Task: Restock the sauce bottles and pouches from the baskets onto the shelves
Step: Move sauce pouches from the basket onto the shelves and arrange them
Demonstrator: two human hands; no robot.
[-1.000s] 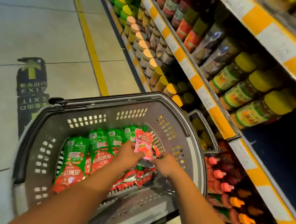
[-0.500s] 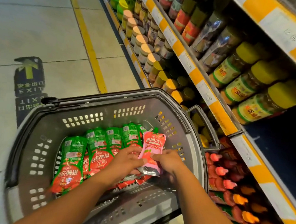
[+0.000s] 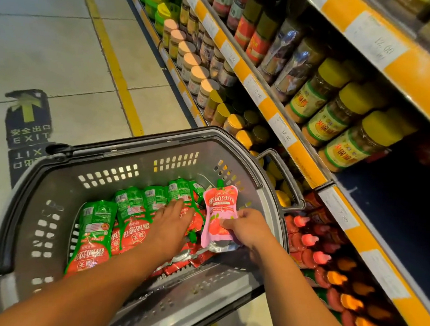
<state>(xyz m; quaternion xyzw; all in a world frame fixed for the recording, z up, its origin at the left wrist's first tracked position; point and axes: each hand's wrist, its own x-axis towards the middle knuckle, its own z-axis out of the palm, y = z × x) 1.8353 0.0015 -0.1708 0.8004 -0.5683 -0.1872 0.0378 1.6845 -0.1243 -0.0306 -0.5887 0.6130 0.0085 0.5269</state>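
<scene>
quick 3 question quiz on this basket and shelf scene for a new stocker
1. True or false: the right hand pinches the pink pouch.
2. The left hand rests on: A) green-and-red pouches B) a jar C) the basket rim
3. Fill in: the pink pouch's spout cap is ____ in colour.

Key: 1 true; 2 A; 3 green
</scene>
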